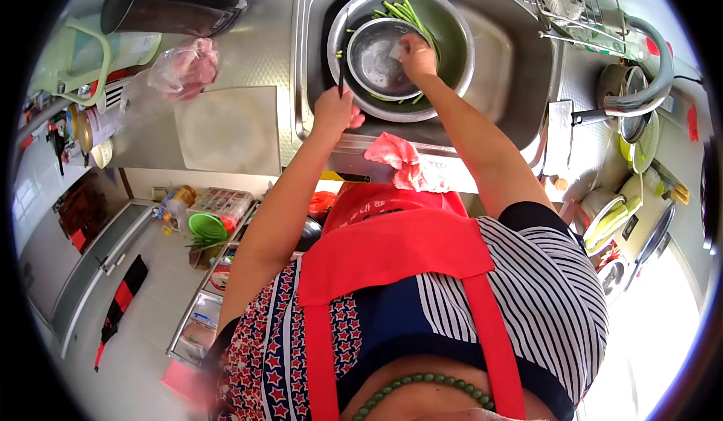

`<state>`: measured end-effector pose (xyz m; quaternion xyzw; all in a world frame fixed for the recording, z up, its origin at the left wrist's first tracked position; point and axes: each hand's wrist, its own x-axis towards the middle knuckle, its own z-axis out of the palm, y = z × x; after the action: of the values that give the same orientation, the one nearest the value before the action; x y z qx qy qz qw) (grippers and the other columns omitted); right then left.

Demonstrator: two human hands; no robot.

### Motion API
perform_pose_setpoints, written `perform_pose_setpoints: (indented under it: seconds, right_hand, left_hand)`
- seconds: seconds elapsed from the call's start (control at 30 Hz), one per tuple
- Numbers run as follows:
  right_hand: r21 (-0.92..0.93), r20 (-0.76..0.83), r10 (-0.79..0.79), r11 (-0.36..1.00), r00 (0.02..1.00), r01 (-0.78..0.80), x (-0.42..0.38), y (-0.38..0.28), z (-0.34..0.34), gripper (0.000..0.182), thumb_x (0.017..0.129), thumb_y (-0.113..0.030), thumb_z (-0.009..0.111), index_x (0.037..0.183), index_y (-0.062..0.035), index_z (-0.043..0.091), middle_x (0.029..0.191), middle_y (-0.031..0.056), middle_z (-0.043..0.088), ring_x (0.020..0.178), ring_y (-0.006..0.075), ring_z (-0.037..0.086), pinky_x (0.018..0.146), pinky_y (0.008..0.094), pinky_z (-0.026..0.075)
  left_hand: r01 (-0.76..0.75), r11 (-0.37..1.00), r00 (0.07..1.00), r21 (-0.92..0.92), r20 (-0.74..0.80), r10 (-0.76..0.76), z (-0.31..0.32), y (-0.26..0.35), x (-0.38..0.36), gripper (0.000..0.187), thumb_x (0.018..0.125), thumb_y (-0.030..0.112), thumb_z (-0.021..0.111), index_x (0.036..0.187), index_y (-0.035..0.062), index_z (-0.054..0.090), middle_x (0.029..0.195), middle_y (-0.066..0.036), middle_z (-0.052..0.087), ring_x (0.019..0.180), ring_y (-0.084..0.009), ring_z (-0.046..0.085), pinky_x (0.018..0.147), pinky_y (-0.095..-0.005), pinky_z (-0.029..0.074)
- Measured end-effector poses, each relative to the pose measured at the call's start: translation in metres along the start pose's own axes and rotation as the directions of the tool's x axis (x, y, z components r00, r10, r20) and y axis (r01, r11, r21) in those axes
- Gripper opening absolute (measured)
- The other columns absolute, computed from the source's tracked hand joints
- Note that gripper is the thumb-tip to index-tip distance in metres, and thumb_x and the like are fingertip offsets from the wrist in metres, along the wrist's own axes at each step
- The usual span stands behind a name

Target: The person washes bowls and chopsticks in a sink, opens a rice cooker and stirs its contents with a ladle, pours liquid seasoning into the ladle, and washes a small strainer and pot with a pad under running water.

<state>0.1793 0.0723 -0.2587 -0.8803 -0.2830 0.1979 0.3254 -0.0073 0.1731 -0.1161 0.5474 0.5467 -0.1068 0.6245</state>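
Note:
My left hand (337,111) is closed around a thin dark stick-like tool (341,73) that points up past the left rim of the large bowl. A small green bit shows at the tool's far end. My right hand (418,58) reaches into a smaller metal bowl (369,56), its fingers bent together near a pale patch; I cannot make out what they hold. The smaller bowl sits inside a large metal bowl (465,67), which stands in the sink (520,74). Long green beans (405,7) lie in the large bowl, behind and beside the smaller one.
A pinkish cloth (399,157) hangs over the sink's front edge. On the left counter lie a pale cutting board (228,129) and a plastic bag of pink meat (192,65), with a black kettle (173,3) behind. A cleaver (558,138) and a pan (633,112) are at right.

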Motion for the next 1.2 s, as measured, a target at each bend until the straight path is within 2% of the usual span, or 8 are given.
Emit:
perform_pose_setpoints:
  seconds: [0.13, 0.17, 0.27, 0.37, 0.53, 0.9, 1.17, 1.2]
  right_hand:
    - [-0.099, 0.178, 0.0, 0.995, 0.984, 0.018, -0.012, -0.012, -0.009, 0.023, 0.07, -0.011, 0.062, 0.093, -0.0074, 0.061, 0.095, 0.015, 0.061, 0.09, 0.0326, 0.058, 0.081, 0.0395, 0.046]
    - [-0.025, -0.073, -0.047, 0.999, 0.996, 0.046, -0.017, -0.015, -0.006, 0.021, 0.07, -0.01, 0.062, 0.091, -0.0073, 0.061, 0.094, 0.0157, 0.061, 0.09, 0.0327, 0.058, 0.081, 0.039, 0.046]
    - [-0.074, 0.227, -0.02, 0.996, 0.974, 0.038, -0.024, -0.022, -0.015, 0.021, 0.073, -0.014, 0.06, 0.093, -0.0099, 0.063, 0.098, 0.0144, 0.061, 0.092, 0.0315, 0.059, 0.082, 0.0383, 0.047]
    - [0.378, 0.321, -0.269, 0.916, 0.908, 0.137, -0.039, 0.003, -0.011, 0.016, 0.072, -0.016, 0.06, 0.086, -0.013, 0.066, 0.089, 0.0125, 0.065, 0.084, 0.0286, 0.062, 0.079, 0.0388, 0.048]
    - [-0.383, 0.415, -0.118, 0.877, 0.902, 0.29, -0.065, 0.005, -0.045, 0.021, 0.073, -0.012, 0.054, 0.09, -0.0071, 0.065, 0.092, 0.0139, 0.065, 0.087, 0.0291, 0.063, 0.077, 0.0367, 0.051]
    - [0.109, -0.003, -0.153, 0.982, 0.988, 0.153, -0.094, -0.025, -0.186, 0.019, 0.075, -0.018, 0.052, 0.084, -0.0063, 0.063, 0.082, 0.0212, 0.06, 0.081, 0.0362, 0.06, 0.073, 0.0425, 0.048]
    - [-0.367, 0.159, -0.071, 0.922, 0.985, 0.125, -0.115, 0.093, -0.172, 0.025, 0.081, -0.015, 0.049, 0.1, -0.0071, 0.062, 0.106, 0.0157, 0.059, 0.095, 0.0288, 0.061, 0.079, 0.037, 0.05]
    - [-0.501, 0.188, 0.293, 0.849, 0.937, -0.165, -0.111, 0.037, -0.219, 0.026, 0.08, -0.011, 0.048, 0.104, -0.0082, 0.06, 0.105, 0.0147, 0.059, 0.094, 0.0289, 0.061, 0.078, 0.0364, 0.05]
  left_hand:
    - [-0.059, 0.994, 0.993, 0.09, -0.095, 0.067, 0.036, -0.002, 0.052, 0.02, 0.083, 0.009, 0.053, 0.09, -0.0082, 0.047, 0.076, -0.02, 0.06, 0.054, -0.0249, 0.063, 0.042, -0.0337, 0.054]
    - [-0.04, 0.992, 0.987, 0.122, -0.15, 0.059, 0.042, 0.003, 0.055, 0.02, 0.082, 0.007, 0.054, 0.091, -0.0095, 0.046, 0.081, -0.022, 0.061, 0.056, -0.0266, 0.064, 0.043, -0.0346, 0.055]
    - [-0.115, 0.989, 0.966, 0.091, -0.223, 0.133, 0.055, -0.008, 0.066, 0.023, 0.079, 0.003, 0.055, 0.093, -0.0116, 0.043, 0.086, -0.025, 0.059, 0.055, -0.03, 0.063, 0.044, -0.034, 0.056]
    - [-0.201, 0.98, 0.965, 0.0, -0.174, 0.198, 0.06, -0.012, 0.06, 0.021, 0.078, 0.0, 0.052, 0.094, -0.01, 0.044, 0.094, -0.022, 0.055, 0.069, -0.0291, 0.062, 0.047, -0.0359, 0.057]
    - [-0.244, 0.968, 0.966, -0.067, -0.102, 0.236, 0.063, 0.005, 0.009, 0.028, 0.076, 0.0, 0.047, 0.104, -0.0069, 0.047, 0.098, -0.018, 0.056, 0.073, -0.0248, 0.062, 0.051, -0.0351, 0.058]
    - [-0.229, 0.957, 0.92, -0.178, 0.281, 0.273, 0.156, 0.044, -0.056, 0.026, 0.078, -0.002, 0.042, 0.104, 0.0002, 0.046, 0.086, -0.012, 0.058, 0.065, -0.0213, 0.063, 0.049, -0.0326, 0.057]
    - [-0.262, 0.957, 0.927, -0.124, 0.244, 0.285, 0.184, 0.051, -0.046, 0.028, 0.079, -0.002, 0.04, 0.105, 0.0007, 0.048, 0.086, -0.012, 0.06, 0.064, -0.0218, 0.063, 0.047, -0.0329, 0.056]
    - [-0.263, 0.957, 0.925, -0.126, 0.249, 0.287, 0.188, 0.051, -0.049, 0.028, 0.078, -0.003, 0.04, 0.106, 0.0006, 0.048, 0.087, -0.012, 0.06, 0.066, -0.0218, 0.063, 0.048, -0.033, 0.056]
